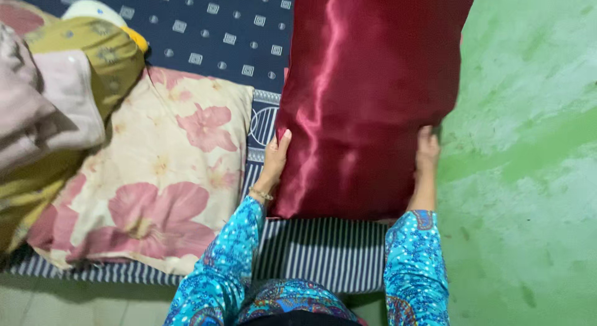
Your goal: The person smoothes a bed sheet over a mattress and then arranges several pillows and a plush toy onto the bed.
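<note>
A shiny dark red satin pillow (367, 96) stands in front of me, held up between both hands. My left hand (275, 158) presses flat against its left edge, a thin bracelet on the wrist. On the right edge, my right hand (427, 153) grips the pillow with fingers curled around it. Both arms wear bright blue patterned sleeves. The pillow's lower edge sits just above the striped border of a mattress (323, 248).
A cream pillow with pink flowers (155, 170) lies on the mattress to the left. Further left is a heap of folded cloths, olive yellow and pale pink (56, 96). The mattress sheet is dark blue with small squares (211, 33). A green wall (528, 145) rises on the right.
</note>
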